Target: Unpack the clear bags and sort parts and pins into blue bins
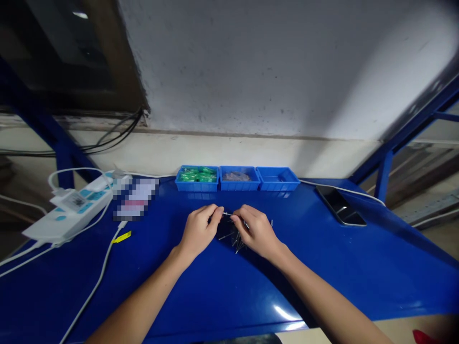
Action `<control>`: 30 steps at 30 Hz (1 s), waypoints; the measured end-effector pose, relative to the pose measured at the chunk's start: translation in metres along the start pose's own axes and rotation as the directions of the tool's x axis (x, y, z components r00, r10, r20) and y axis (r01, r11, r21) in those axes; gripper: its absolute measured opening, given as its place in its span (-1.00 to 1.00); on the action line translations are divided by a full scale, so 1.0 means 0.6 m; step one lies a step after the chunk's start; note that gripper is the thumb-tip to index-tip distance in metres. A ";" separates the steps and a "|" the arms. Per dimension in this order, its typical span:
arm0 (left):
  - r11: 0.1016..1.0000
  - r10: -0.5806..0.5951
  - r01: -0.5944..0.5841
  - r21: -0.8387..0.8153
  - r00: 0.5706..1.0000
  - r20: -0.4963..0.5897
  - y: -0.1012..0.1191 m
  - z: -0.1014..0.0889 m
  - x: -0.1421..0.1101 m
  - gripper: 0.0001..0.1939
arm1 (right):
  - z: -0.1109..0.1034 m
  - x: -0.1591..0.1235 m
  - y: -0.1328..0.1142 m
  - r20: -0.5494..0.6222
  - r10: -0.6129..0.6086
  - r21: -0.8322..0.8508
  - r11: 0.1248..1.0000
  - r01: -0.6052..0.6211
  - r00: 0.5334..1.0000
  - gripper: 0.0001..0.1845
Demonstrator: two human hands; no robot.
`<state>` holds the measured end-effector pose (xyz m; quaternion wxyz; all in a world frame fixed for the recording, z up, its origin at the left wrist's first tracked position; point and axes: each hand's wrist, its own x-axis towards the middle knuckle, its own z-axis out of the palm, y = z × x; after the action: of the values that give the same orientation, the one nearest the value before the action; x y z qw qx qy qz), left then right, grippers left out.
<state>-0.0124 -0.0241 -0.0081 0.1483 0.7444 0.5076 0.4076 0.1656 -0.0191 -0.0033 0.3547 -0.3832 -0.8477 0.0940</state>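
Both hands meet over the middle of a blue table (pixel 322 267). My left hand (pixel 199 228) is closed in a pinch, its fingertips at one end of a thin metal pin (pixel 227 214). My right hand (pixel 255 229) is also pinched, holding the same pin from the right. Beneath and between the hands lies a small heap of several thin metal pins (pixel 234 237). What else the fingers may hold is too small to make out.
Three small blue trays stand at the back: one with green parts (pixel 197 177), one with brownish parts (pixel 237 178), one bare (pixel 278 178). A white power strip (pixel 71 209) with cables lies at the left, a dark phone (pixel 340 205) at the right.
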 end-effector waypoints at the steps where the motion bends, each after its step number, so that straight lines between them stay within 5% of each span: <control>1: 1.000 -0.002 0.002 -0.026 1.000 0.013 -0.001 0.000 0.000 -0.74 | 0.000 0.000 -0.001 -0.007 0.007 -0.004 1.000 -0.007 1.000 -0.74; 7: 0.996 0.053 -0.051 -0.077 0.998 0.026 -0.006 0.003 -0.002 -0.84 | 0.001 0.000 0.000 -0.022 0.043 -0.010 0.999 -0.043 0.999 -0.66; 12: 0.999 0.044 -0.044 -0.027 0.999 -0.019 -0.012 0.003 0.001 -0.81 | -0.002 0.000 -0.003 -0.027 0.057 0.012 0.998 -0.057 0.998 -0.81; 24: 0.999 0.048 -0.048 -0.005 0.998 0.031 -0.007 0.005 0.003 -0.70 | -0.003 0.002 0.005 -0.019 -0.004 -0.060 0.998 0.003 1.000 -0.82; 30: 0.983 -0.048 0.067 -0.174 0.993 0.109 0.000 0.004 0.007 -0.62 | -0.006 0.000 0.001 -0.004 -0.009 -0.014 1.000 0.009 1.000 -0.81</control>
<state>-0.0099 -0.0201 -0.0079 0.2519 0.7335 0.4823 0.4073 0.1685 -0.0188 -0.0010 0.3542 -0.3821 -0.8492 0.0859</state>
